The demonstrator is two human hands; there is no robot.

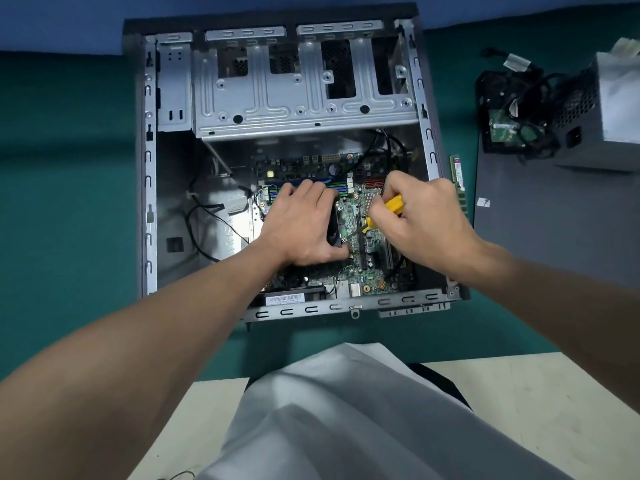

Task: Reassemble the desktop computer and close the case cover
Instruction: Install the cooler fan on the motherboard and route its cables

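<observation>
Surface: a green-covered table (69,168) takes up most of the view; its near edge ends above a pale floor (519,393).
Room: a blue wall (69,15) runs along the back, right behind the table.
Computer case (149,168): lies open on its side in the middle of the green surface, with the bare metal drive cage (294,98) at the far end and the motherboard (374,244) on the near right.
Left hand (298,223): rests on the black cooler fan (334,226) on the motherboard, fingers bent over its top and thumb against its near corner, holding it.
Right hand (426,213): fingers curled tight around the yellow screwdriver (394,204), whose shaft slants down to the board just beside the fan's corner.
Case cover (554,237): a dark grey panel lying flat on the table to the right of the case.
On the cover's far end: a grey power supply (595,133) and a hard drive (502,126) tangled in black cables.
Memory stick (457,174): a green strip between the case's right wall and the cover.
Foreground: a grey garment (346,410) on the person, bottom centre.
</observation>
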